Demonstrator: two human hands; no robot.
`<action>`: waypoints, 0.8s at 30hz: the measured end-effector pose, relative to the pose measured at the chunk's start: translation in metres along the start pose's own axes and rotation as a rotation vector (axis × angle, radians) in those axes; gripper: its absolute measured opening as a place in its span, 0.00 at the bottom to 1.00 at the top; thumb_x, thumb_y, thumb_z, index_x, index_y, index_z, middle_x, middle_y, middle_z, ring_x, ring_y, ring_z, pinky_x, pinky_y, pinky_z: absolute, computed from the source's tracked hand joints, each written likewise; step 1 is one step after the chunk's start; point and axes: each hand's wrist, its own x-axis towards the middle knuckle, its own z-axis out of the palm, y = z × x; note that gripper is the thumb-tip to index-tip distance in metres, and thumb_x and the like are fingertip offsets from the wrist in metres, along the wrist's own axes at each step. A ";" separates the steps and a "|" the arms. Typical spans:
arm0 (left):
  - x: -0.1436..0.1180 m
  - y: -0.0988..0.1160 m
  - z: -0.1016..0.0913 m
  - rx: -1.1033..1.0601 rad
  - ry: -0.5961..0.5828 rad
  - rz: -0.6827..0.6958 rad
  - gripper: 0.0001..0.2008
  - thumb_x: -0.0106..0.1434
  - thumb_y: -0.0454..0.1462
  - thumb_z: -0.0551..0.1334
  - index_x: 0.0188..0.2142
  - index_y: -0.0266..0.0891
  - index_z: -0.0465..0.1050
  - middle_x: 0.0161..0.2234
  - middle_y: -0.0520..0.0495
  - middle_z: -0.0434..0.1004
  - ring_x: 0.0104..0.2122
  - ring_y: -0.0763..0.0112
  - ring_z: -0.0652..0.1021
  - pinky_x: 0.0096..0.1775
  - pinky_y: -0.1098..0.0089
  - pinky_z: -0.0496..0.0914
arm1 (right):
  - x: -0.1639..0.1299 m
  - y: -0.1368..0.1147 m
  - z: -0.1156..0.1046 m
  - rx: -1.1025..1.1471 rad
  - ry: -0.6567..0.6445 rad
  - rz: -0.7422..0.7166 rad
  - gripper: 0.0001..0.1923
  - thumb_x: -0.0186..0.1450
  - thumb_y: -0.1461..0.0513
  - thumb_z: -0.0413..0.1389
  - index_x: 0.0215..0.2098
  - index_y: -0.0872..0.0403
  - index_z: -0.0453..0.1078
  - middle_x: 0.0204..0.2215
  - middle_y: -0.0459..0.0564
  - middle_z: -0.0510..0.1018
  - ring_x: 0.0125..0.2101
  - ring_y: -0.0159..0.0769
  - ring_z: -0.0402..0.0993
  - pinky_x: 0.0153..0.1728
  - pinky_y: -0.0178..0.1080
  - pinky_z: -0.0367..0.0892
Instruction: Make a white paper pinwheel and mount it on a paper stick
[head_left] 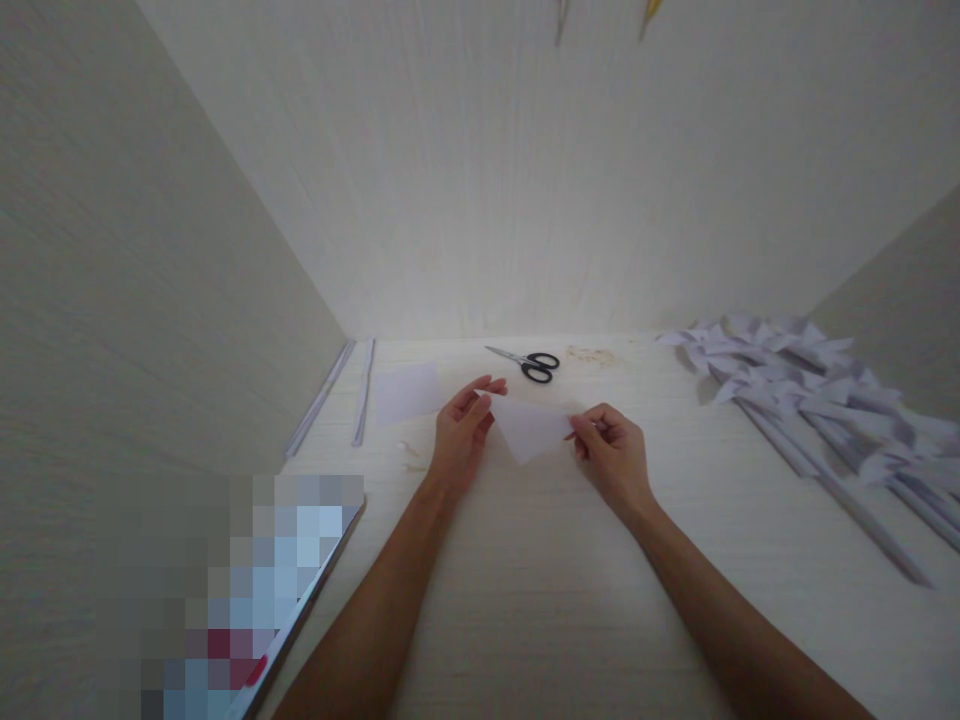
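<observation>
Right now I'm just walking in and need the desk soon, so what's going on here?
A person holds a folded white paper triangle over the table, the left hand and the right hand each pinching a corner. Black-handled scissors lie beyond it, a flat paper square to the left, and a pile of paper pinwheels on the right.

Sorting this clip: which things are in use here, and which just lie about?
In use: folded paper, pinched at its ends by left hand and right hand.

Lying about: scissors, paper square, two strips by the left wall, pile of pinwheels on the right, blurred item at lower left.
</observation>
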 end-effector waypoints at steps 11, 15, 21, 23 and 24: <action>0.001 0.000 0.001 -0.040 0.144 -0.010 0.10 0.45 0.35 0.64 0.30 0.34 0.72 0.31 0.46 0.76 0.32 0.73 0.74 0.42 0.68 0.64 | -0.001 0.002 0.001 -0.080 -0.021 0.022 0.12 0.53 0.56 0.55 0.19 0.57 0.63 0.09 0.40 0.63 0.11 0.23 0.54 0.11 0.28 0.48; 0.002 0.000 0.000 -0.023 0.168 0.013 0.09 0.46 0.36 0.63 0.29 0.34 0.72 0.29 0.47 0.76 0.30 0.75 0.74 0.38 0.71 0.65 | -0.002 0.004 0.002 -0.144 -0.065 0.010 0.13 0.52 0.55 0.55 0.19 0.57 0.63 0.09 0.40 0.62 0.11 0.23 0.54 0.12 0.28 0.49; 0.003 0.000 -0.001 -0.003 0.203 0.042 0.08 0.45 0.37 0.63 0.27 0.35 0.73 0.27 0.48 0.75 0.27 0.77 0.73 0.33 0.74 0.65 | -0.002 0.004 0.002 -0.202 -0.096 -0.016 0.13 0.51 0.55 0.56 0.18 0.57 0.65 0.10 0.41 0.63 0.12 0.24 0.55 0.13 0.29 0.50; 0.003 0.001 0.000 -0.001 0.219 0.044 0.08 0.45 0.36 0.63 0.27 0.35 0.73 0.26 0.49 0.75 0.27 0.77 0.72 0.32 0.74 0.64 | -0.002 0.004 0.002 -0.211 -0.102 -0.016 0.13 0.51 0.54 0.56 0.18 0.57 0.65 0.10 0.41 0.62 0.12 0.24 0.54 0.13 0.29 0.49; 0.003 0.001 0.000 0.001 0.225 0.045 0.08 0.45 0.36 0.63 0.27 0.36 0.73 0.26 0.49 0.75 0.27 0.77 0.72 0.32 0.74 0.64 | -0.002 0.004 0.002 -0.218 -0.102 -0.015 0.14 0.51 0.54 0.56 0.18 0.57 0.65 0.10 0.41 0.62 0.12 0.24 0.54 0.13 0.29 0.48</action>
